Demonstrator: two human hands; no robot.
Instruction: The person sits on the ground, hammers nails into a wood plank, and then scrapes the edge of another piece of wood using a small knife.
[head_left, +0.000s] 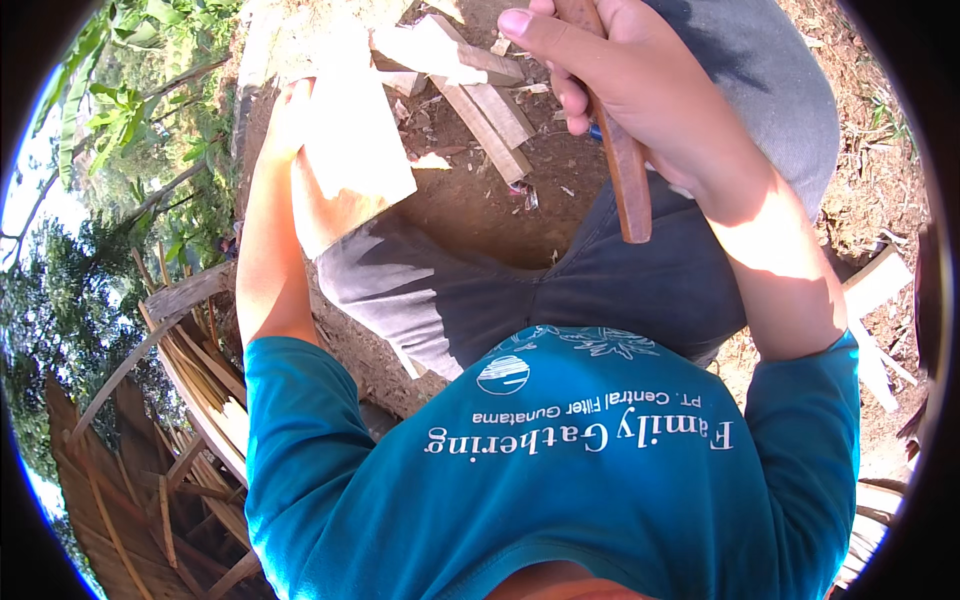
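Observation:
A pale wooden board (pixel 350 165), washed out by sunlight, stands or leans beside my left thigh. My left hand (pixel 291 112) is closed on its left edge; glare hides part of the fingers. At the upper right, my right hand (pixel 640 75) wraps round a brown wooden handle (pixel 626 185), its butt end pointing down toward my lap. The handle's other end runs out of the top of the picture, so the kind of tool cannot be told. My right thumb sticks out to the left.
Several cut wood pieces (pixel 485 115) lie on the brown soil between my legs, among chips. Thin wooden strips (pixel 205 390) are stacked at the left, with leafy plants (pixel 120 110) beyond. More wood offcuts (pixel 878 282) lie at the right.

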